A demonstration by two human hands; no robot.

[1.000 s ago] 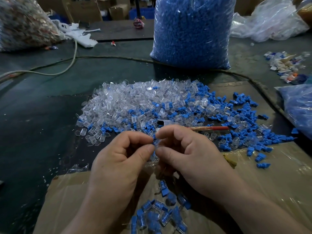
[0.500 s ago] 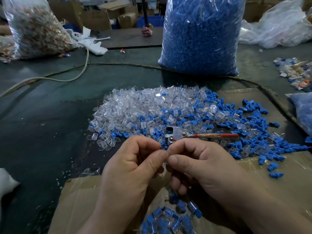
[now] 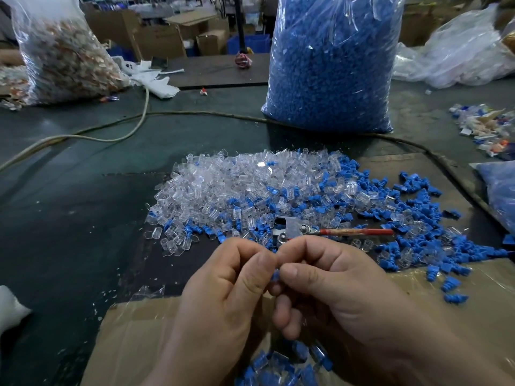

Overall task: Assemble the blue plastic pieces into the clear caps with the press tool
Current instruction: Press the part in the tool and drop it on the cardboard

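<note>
Lying at the very near edge, a small heap of clear caps with blue pieces inside (image 3: 267,369) rests on a brown cardboard sheet covered in clear film (image 3: 133,344). Just beyond it, the left hand (image 3: 223,291) and the right hand (image 3: 340,285) meet fingertip to fingertip above the cardboard. Both are curled, with the thumb and forefinger of each pinching the same small blue plastic piece (image 3: 275,274), of which only a sliver shows between the thumbs. Whether a clear cap sits on it cannot be told. Past the knuckles, the metal press tool with a red handle (image 3: 328,232) lies flat on the dark green table (image 3: 69,218), its head pointing left and its handle right, untouched by either hand. Around and behind it spreads a loose pile of clear plastic caps (image 3: 223,188), mixed on its right side with scattered blue ribbed plastic pieces (image 3: 418,240) that spill onto the cardboard at the right. Farther back, a pale cable (image 3: 111,138) curves across the table. Beyond it stands a tall clear bag packed with blue pieces (image 3: 331,65), and at far left a clear bag of copper-coloured bits (image 3: 61,57).
</note>
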